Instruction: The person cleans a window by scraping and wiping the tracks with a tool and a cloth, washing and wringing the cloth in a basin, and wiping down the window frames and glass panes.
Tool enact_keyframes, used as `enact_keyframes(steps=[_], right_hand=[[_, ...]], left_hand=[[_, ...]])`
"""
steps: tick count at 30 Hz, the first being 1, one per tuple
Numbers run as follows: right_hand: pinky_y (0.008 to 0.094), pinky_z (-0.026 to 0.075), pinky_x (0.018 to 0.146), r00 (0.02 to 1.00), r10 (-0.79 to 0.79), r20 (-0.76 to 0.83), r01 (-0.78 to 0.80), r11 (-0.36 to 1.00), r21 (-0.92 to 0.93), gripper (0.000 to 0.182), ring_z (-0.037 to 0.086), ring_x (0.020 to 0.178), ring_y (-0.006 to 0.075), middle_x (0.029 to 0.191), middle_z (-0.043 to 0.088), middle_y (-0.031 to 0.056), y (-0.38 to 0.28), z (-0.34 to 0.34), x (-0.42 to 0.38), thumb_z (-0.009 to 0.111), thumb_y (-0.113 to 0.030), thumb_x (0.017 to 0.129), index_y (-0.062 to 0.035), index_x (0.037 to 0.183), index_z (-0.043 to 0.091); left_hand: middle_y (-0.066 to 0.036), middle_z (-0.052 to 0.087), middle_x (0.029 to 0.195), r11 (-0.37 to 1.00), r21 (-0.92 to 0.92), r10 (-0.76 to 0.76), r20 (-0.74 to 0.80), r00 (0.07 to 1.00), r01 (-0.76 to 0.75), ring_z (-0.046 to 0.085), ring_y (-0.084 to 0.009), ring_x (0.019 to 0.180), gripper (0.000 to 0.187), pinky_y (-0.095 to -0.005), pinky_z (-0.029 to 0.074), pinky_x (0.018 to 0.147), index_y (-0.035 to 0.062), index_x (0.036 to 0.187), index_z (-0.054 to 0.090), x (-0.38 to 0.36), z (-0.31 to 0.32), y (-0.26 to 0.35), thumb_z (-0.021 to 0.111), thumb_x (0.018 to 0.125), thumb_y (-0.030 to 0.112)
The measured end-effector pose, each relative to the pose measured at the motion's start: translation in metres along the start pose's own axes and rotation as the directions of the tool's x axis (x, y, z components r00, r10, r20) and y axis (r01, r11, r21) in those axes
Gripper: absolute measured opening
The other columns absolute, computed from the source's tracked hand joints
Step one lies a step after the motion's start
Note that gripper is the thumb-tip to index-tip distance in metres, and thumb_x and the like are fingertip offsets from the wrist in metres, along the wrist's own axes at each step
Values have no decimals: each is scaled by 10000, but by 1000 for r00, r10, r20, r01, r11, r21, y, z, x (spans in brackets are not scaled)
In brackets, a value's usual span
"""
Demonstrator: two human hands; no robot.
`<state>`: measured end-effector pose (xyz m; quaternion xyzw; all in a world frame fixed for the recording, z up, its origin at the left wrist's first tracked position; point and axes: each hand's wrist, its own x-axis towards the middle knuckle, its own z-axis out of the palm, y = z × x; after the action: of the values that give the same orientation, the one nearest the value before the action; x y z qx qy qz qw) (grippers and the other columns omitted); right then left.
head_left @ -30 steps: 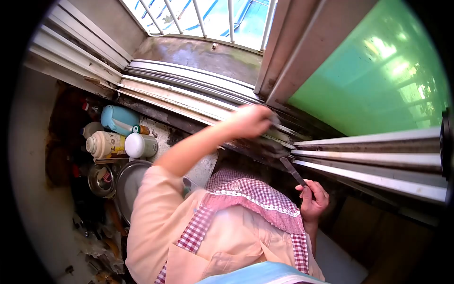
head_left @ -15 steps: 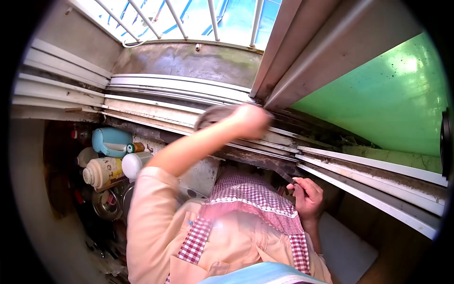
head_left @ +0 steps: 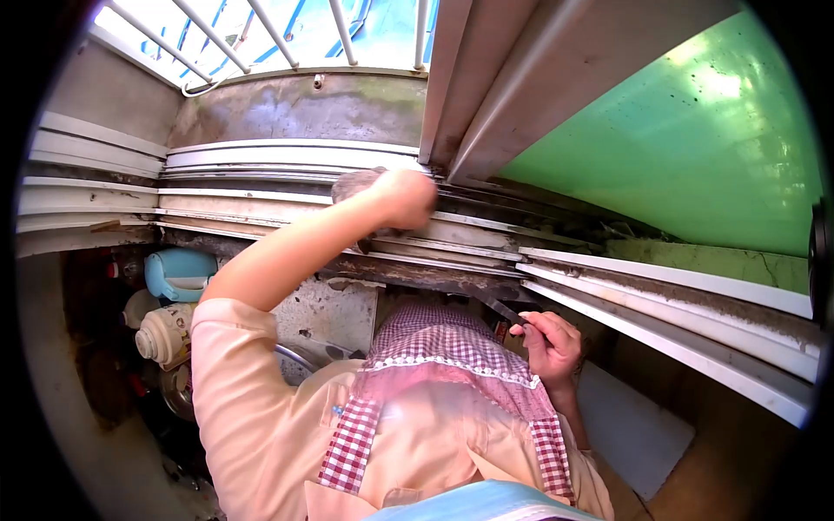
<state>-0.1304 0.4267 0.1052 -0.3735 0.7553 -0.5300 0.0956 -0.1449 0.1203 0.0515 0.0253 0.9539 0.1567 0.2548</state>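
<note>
My left hand point(head_left: 408, 200) reaches across to the dirty window track point(head_left: 486, 236), its fingers closed on a grey, crumpled rag point(head_left: 354, 184). The rag lies at the rails, just left of the post where the window frame stands. In front of the apron's right side, my right hand point(head_left: 553, 343) pinches a thin, dark, flat strip like a narrow blade point(head_left: 502, 309). Its far end points up and left, close under the sill edge. Exactly what kind of tool it is cannot be made out.
A green window pane point(head_left: 678, 156) in a thick frame point(head_left: 530, 78) fills the right side. White bars point(head_left: 272, 35) stand beyond the ledge. Below left are a light-blue container point(head_left: 181, 275), a cream bottle point(head_left: 163, 334) and metalware. A white board point(head_left: 634, 425) lies lower right.
The view has shifted, so the window and sill sit further left. My left hand has moved left with the rag and is less blurred. My right hand still holds the dark strip.
</note>
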Motion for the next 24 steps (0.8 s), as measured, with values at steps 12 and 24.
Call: enact_keyframes(steps=[12, 24], right_hand=[[250, 507, 578, 999, 39, 22, -39, 999, -21, 117, 657, 641, 178, 739, 654, 116, -10, -8, 1, 616, 51, 800, 34, 916, 624], [200, 413, 480, 997, 33, -76, -35, 999, -22, 117, 525, 519, 87, 709, 647, 79, 10, -15, -18, 571, 21, 832, 47, 932, 627]], left_hand=[[-196, 631, 929, 878, -404, 46, -463, 885, -257, 613, -360, 852, 239, -462, 481, 756, 49, 1011, 599, -40, -14, 30, 488, 846, 179], [-105, 570, 791, 999, 39, 9, -619, 785, 20, 575, -294, 800, 84, -389, 475, 718, 56, 767, 589, 20, 47, 42, 561, 695, 90]])
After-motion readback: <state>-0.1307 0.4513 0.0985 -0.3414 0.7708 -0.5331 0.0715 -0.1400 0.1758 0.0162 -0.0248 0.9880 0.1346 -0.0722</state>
